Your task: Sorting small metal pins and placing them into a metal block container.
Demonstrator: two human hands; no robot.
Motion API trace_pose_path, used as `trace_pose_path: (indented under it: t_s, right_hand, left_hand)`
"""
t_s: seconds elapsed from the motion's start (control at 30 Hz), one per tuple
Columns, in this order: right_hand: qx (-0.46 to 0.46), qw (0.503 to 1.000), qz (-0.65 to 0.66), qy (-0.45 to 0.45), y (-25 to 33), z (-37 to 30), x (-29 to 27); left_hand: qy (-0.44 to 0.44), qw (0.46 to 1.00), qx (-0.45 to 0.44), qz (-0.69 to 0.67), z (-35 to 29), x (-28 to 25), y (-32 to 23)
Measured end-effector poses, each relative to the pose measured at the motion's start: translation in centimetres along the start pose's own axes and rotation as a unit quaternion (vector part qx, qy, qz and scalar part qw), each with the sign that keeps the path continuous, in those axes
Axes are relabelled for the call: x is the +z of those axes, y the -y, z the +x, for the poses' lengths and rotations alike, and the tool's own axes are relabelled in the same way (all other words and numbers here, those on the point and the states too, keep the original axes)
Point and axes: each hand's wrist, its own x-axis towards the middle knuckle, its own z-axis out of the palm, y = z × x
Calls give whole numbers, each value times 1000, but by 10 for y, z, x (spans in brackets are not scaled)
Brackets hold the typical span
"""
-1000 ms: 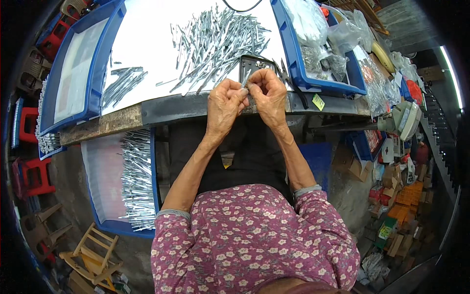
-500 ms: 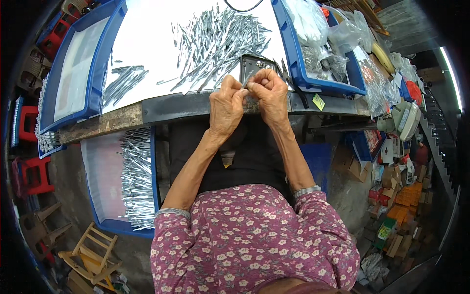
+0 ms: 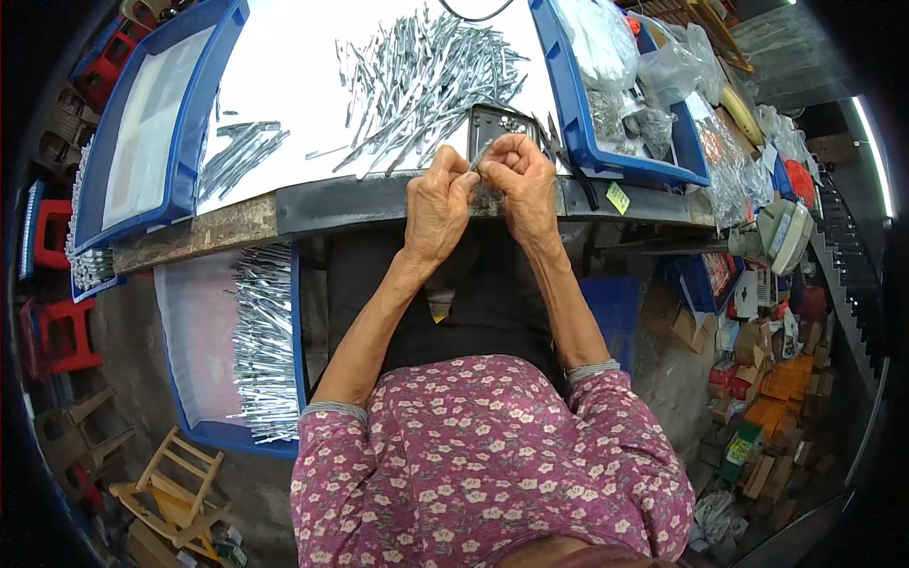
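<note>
My left hand and my right hand meet over the table's front edge, each with thumb and forefinger pinched. Between their fingertips is a thin grey metal piece, mostly hidden by the fingers, so its exact kind is unclear. Just behind the hands stands a small black tray with little shiny parts in it. A large heap of slim grey metal strips covers the white tabletop beyond. To the left lies a smaller, neater bunch of the same strips.
A blue bin stands at the table's left, another with plastic bags at the right. Pliers lie beside the black tray. Below the table, a blue crate holds many strips. A wooden stool is on the floor, lower left.
Both hands keep their pinch at nearly the same spot. The whole view has shifted very slightly; nothing has visibly been picked up or let go.
</note>
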Motion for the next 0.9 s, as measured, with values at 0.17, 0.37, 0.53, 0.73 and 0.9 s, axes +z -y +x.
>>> trace_pose_path:
  t_s: [0.17, 0.37, 0.53, 0.73, 0.9]
  right_hand:
    - [39, 999, 35, -1, 5, -3, 0]
    - [56, 995, 83, -3, 7, -4, -2]
    - [75, 995, 67, -13, 16, -9, -1]
    - [69, 994, 79, -3, 20, -14, -3]
    - [18, 998, -58, 30, 25, -2, -2]
  left_hand:
    - [-15, 998, 49, 40, -1, 2, 3]
    - [-19, 993, 97, 68, -1, 6, 4]
    - [-13, 990, 107, 90, 0, 7, 5]
    - [-24, 984, 127, 122, -1, 8, 7]
    - [9, 1000, -28, -7, 0, 0, 2]
